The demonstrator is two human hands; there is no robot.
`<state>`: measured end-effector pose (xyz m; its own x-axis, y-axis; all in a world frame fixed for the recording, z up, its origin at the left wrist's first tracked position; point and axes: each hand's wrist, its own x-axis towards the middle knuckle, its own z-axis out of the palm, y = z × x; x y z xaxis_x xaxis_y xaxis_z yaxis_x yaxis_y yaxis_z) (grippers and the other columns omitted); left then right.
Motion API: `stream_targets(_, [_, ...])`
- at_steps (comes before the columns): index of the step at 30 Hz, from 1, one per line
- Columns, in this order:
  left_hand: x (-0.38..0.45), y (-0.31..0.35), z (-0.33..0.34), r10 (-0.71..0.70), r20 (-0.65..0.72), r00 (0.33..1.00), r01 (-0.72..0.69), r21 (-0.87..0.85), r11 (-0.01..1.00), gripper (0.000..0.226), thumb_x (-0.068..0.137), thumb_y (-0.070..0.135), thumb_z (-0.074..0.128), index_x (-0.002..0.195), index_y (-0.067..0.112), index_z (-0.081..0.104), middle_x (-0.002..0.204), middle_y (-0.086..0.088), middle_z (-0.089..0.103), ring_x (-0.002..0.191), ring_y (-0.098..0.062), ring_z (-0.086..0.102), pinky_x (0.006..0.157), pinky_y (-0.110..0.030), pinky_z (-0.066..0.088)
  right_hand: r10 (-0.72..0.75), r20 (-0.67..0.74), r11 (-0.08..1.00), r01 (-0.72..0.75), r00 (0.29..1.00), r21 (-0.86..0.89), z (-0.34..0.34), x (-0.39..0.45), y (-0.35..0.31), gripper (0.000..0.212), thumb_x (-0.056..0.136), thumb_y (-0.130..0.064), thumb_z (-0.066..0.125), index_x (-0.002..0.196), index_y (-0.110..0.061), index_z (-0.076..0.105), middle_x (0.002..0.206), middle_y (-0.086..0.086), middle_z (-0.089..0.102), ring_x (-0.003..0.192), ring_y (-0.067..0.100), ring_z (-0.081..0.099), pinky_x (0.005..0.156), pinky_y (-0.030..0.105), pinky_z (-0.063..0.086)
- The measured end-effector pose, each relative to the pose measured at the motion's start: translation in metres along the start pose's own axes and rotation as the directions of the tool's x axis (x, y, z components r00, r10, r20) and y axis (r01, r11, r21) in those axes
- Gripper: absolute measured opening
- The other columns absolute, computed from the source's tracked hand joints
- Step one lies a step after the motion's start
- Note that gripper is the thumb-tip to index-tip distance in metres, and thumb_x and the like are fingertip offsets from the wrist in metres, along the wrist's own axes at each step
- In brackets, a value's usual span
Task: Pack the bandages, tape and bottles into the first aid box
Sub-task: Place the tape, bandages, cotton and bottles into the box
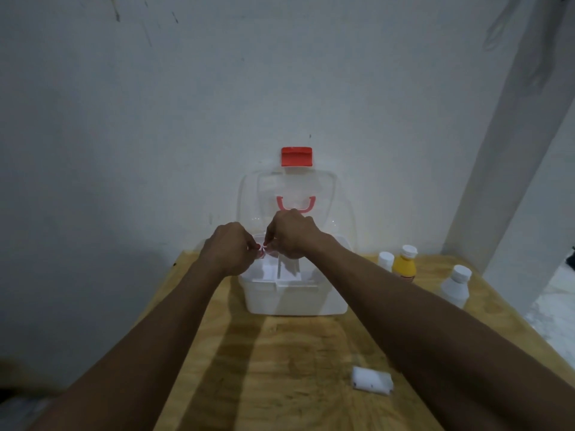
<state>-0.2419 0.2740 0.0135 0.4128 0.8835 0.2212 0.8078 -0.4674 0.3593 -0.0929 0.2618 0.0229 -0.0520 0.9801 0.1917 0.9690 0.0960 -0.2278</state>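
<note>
I see the first aid box [295, 293] sitting open at the far middle of the wooden table [280, 368], its clear lid [292, 188] with a red latch [296, 156] standing upright against the wall, and both my hands are over its divided tray. My left hand [231, 247] and right hand [291, 234] have their fingers curled and meet on a small red-and-white item [262, 247] pinched between them, too small for me to identify. To the right of the box stand a small white bottle [385, 259], a yellow bottle [404, 264] and a larger white bottle [455, 286], and a white bandage roll [371, 378] lies on the near table under my right forearm.
</note>
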Motion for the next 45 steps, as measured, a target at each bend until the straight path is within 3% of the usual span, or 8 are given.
stream_targets(6, [-0.001, -0.001, -0.002, 0.007, 0.020, 1.000, -0.007, 0.000, 1.000, 0.023, 0.087, 0.031, 0.070, 0.103, 0.017, 0.078, 0.098, -0.006, 0.078, 0.078, -0.018, 0.068, 0.076, -0.038, 0.059, 0.026, 0.009, 0.995, -0.027, 1.000, 0.100, 0.003, -0.002, 0.003, 0.021, 0.086, -0.025, 0.075, 0.103, -0.013, 0.079, 0.098, 0.001, 0.078, 0.085, 0.018, 0.071, 0.089, 0.042, 0.056])
stream_targets(14, [0.003, -0.001, -0.002, -0.035, 0.056, 0.998, 0.035, 0.013, 0.999, 0.026, 0.087, 0.037, 0.070, 0.099, 0.016, 0.080, 0.089, -0.004, 0.077, 0.072, -0.017, 0.068, 0.074, -0.041, 0.061, 0.054, 0.004, 0.995, -0.054, 0.999, 0.088, 0.008, -0.004, 0.004, 0.031, 0.086, -0.037, 0.073, 0.107, -0.015, 0.078, 0.100, 0.001, 0.077, 0.087, 0.021, 0.069, 0.091, 0.044, 0.054])
stream_targets(24, [0.004, -0.004, 0.001, -0.051, 0.039, 0.998, 0.050, 0.019, 0.999, 0.029, 0.084, 0.042, 0.070, 0.095, 0.017, 0.081, 0.085, -0.006, 0.077, 0.071, -0.019, 0.069, 0.071, -0.044, 0.061, 0.050, 0.000, 0.987, -0.049, 0.999, 0.154, 0.007, -0.005, 0.006, 0.026, 0.087, -0.027, 0.074, 0.107, -0.011, 0.077, 0.100, 0.004, 0.078, 0.082, 0.019, 0.071, 0.083, 0.036, 0.059])
stream_targets(32, [-0.003, 0.005, 0.000, -0.030, 0.005, 1.000, 0.030, 0.008, 1.000, 0.027, 0.089, 0.028, 0.068, 0.111, 0.015, 0.075, 0.112, -0.007, 0.074, 0.084, -0.019, 0.068, 0.080, -0.035, 0.058, 0.013, -0.030, 0.982, -0.007, 0.999, 0.191, -0.001, -0.012, 0.006, 0.026, 0.087, -0.021, 0.074, 0.111, -0.009, 0.075, 0.108, 0.006, 0.076, 0.090, 0.019, 0.071, 0.091, 0.036, 0.057])
stream_targets(36, [-0.013, 0.009, -0.008, -0.034, -0.063, 0.997, 0.034, -0.001, 0.999, 0.035, 0.088, 0.031, 0.069, 0.119, 0.014, 0.071, 0.125, -0.008, 0.068, 0.102, -0.024, 0.068, 0.089, -0.038, 0.055, 0.004, -0.055, 0.982, 0.007, 0.998, 0.188, -0.014, -0.026, 0.005, 0.032, 0.089, -0.021, 0.071, 0.118, -0.007, 0.070, 0.121, 0.009, 0.071, 0.105, 0.022, 0.069, 0.098, 0.038, 0.054])
stream_targets(40, [-0.029, 0.018, -0.018, 0.000, -0.191, 0.982, -0.004, -0.021, 1.000, 0.040, 0.085, 0.035, 0.069, 0.122, 0.018, 0.068, 0.128, -0.008, 0.066, 0.107, -0.025, 0.066, 0.091, -0.040, 0.053, -0.003, -0.141, 0.976, 0.034, 0.990, 0.217, -0.045, -0.058, 0.002, 0.030, 0.090, -0.018, 0.070, 0.118, -0.007, 0.070, 0.125, 0.011, 0.068, 0.111, 0.023, 0.066, 0.104, 0.040, 0.048])
stream_targets(42, [-0.041, 0.029, -0.020, 0.025, -0.259, 0.965, -0.045, -0.072, 0.996, 0.039, 0.086, 0.034, 0.069, 0.121, 0.019, 0.069, 0.124, -0.007, 0.068, 0.104, -0.023, 0.066, 0.090, -0.036, 0.052, 0.009, -0.176, 0.970, 0.034, 0.984, 0.241, -0.064, -0.082, 0.005, 0.026, 0.090, -0.015, 0.070, 0.113, -0.006, 0.073, 0.117, 0.011, 0.072, 0.103, 0.021, 0.068, 0.098, 0.031, 0.050])
stream_targets(45, [-0.069, 0.057, -0.015, 0.119, -0.319, 0.940, -0.175, -0.152, 0.973, 0.032, 0.087, 0.028, 0.069, 0.116, 0.016, 0.072, 0.111, -0.006, 0.073, 0.092, -0.016, 0.069, 0.083, -0.024, 0.047, 0.047, -0.187, 0.970, 0.000, 0.981, 0.244, -0.084, -0.123, 0.021, 0.018, 0.088, -0.014, 0.070, 0.102, -0.007, 0.077, 0.101, 0.008, 0.076, 0.083, 0.015, 0.069, 0.071, 0.014, 0.048])
